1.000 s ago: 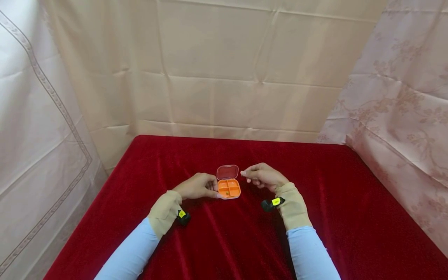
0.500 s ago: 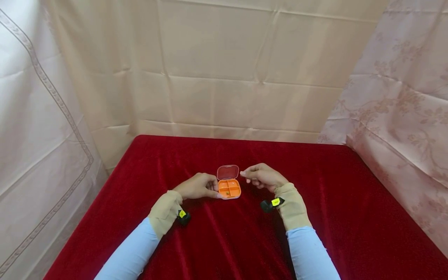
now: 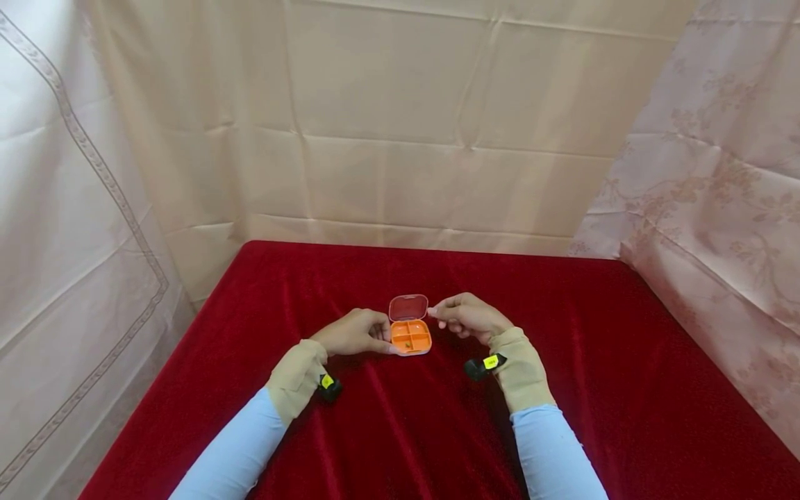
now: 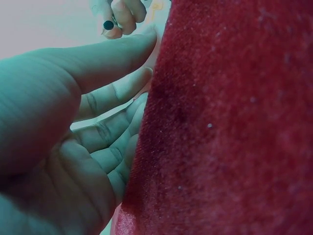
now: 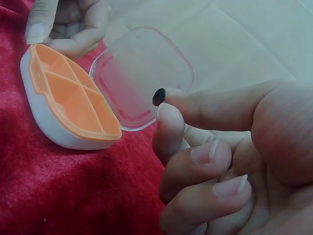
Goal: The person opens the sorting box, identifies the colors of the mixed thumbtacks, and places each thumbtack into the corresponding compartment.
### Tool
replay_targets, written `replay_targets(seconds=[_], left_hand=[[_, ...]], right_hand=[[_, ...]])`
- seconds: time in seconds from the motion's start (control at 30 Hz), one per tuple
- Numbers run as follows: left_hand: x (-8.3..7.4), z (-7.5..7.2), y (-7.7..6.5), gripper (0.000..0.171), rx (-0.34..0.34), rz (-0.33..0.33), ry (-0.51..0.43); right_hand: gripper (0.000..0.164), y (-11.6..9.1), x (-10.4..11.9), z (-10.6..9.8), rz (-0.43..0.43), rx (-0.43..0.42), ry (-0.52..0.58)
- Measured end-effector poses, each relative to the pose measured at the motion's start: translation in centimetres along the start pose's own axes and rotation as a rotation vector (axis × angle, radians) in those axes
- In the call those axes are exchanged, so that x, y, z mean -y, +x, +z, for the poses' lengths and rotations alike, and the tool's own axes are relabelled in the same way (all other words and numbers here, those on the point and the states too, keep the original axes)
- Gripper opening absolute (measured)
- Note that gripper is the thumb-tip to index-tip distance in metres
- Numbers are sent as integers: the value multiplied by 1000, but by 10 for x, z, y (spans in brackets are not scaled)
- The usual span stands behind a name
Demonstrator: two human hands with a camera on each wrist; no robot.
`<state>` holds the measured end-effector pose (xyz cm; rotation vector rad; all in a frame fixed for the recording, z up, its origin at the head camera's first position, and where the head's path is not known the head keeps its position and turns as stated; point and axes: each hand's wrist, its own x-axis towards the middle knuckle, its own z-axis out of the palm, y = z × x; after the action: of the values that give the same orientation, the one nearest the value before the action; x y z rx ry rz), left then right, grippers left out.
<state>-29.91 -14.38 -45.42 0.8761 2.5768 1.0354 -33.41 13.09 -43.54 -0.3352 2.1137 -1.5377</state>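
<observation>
An orange and white pill box (image 3: 410,337) with several compartments rests on the red cloth, its clear lid (image 5: 144,73) hinged up and back. A tiny yellow-green bit (image 3: 408,344) lies in the front left compartment. My left hand (image 3: 353,332) grips the box's left side, thumb at the front corner and fingers farther back. To the right of the raised lid, my right hand (image 3: 473,317) pinches a small dark disc (image 5: 159,97) between thumb and index finger. In the right wrist view its other fingers are curled below. The disc also shows in the left wrist view.
Red velvet cloth (image 3: 562,333) covers the table around both hands. Behind the far edge hangs a beige curtain (image 3: 387,139), with patterned cloths (image 3: 719,194) at the sides. A small dark camera (image 3: 484,367) sits on each wrist.
My right hand has drawn very slightly closer to the lid, still pinching the disc. The left hand keeps its hold on the pill box, and the view has barely shifted.
</observation>
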Motion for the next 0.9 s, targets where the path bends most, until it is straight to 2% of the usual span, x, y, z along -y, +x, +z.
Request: replay_targets(seconds=[0.53, 0.9], left_hand=[[1, 0, 0, 22, 3, -3, -19], [3, 1, 1, 21, -3, -13, 20]], right_hand=[[43, 2, -2, 3, -5, 13, 3], [36, 2, 0, 9, 4, -1, -22]])
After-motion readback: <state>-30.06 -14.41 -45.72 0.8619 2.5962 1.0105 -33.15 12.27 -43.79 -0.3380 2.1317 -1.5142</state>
